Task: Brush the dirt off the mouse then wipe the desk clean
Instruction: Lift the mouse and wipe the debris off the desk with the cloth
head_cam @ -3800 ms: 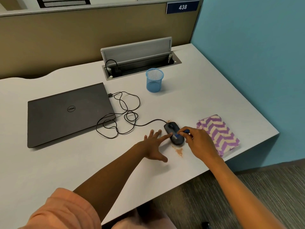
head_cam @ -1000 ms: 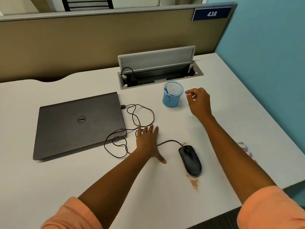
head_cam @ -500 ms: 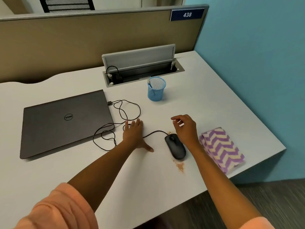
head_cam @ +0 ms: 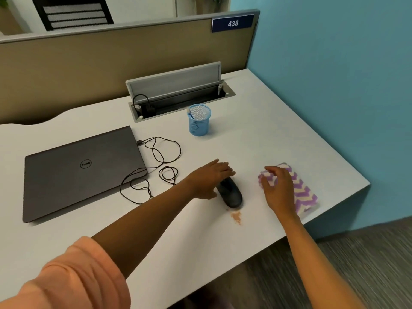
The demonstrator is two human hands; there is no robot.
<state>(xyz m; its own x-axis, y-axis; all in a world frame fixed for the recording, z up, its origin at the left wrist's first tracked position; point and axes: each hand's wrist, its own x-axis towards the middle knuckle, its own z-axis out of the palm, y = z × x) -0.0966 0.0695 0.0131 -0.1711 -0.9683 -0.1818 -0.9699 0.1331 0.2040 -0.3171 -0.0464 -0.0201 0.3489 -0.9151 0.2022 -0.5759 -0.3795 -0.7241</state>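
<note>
One black wired mouse [head_cam: 230, 192] was covered by the flat, unclenched left hand [head_cam: 209, 180]; the right hand [head_cam: 278, 188], fingers spread, was hovering over one purple-striped cloth [head_cam: 304, 192]; one dirt patch [head_cam: 236, 216] was seen on the surface [head_cam: 256, 139].

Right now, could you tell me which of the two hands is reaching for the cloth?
The right hand, open over the purple chevron cloth; the left hand rests on the black mouse.

I'm at an office cubicle. My white table [head_cam: 256, 134] is fenced by a tan fabric partition [head_cam: 111, 63] carrying a blue number plate reading 438 [head_cam: 233, 23]. A flip-up cable box [head_cam: 178, 94] is set into the top, beside a closed Dell laptop [head_cam: 80, 170] and a blue mesh pen cup [head_cam: 199, 120]. Grey carpet [head_cam: 356, 264] covers the floor.
</note>
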